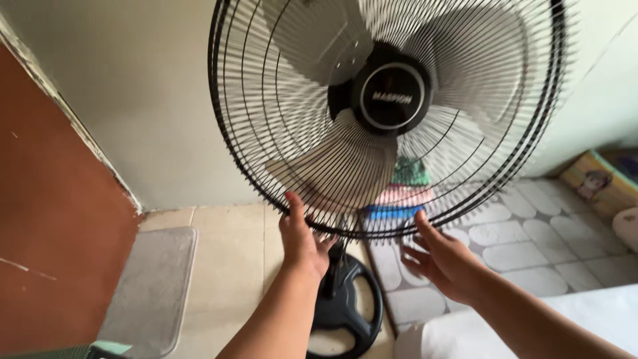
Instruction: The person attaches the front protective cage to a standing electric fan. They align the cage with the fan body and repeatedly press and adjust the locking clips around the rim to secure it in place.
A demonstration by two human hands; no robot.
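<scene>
A black standing fan fills the upper middle of the head view, with a round wire grille [266, 100], pale translucent blades and a black hub [391, 97]. Its round black base [349, 306] rests on the floor below. My left hand [302, 239] reaches up and touches the bottom rim of the grille, fingers curled against the wires. Just under the rim on the right side, my right hand [445, 259] has spread fingers whose tips touch or nearly touch the grille. Neither hand holds a loose object.
A grey mat [156, 286] lies on beige tiles at the left, beside a reddish-brown door [53, 219]. Behind the fan are a pale wall, a striped colourful mat [405, 193] and pebble-patterned flooring [531, 246]. A white surface [531, 326] sits at bottom right.
</scene>
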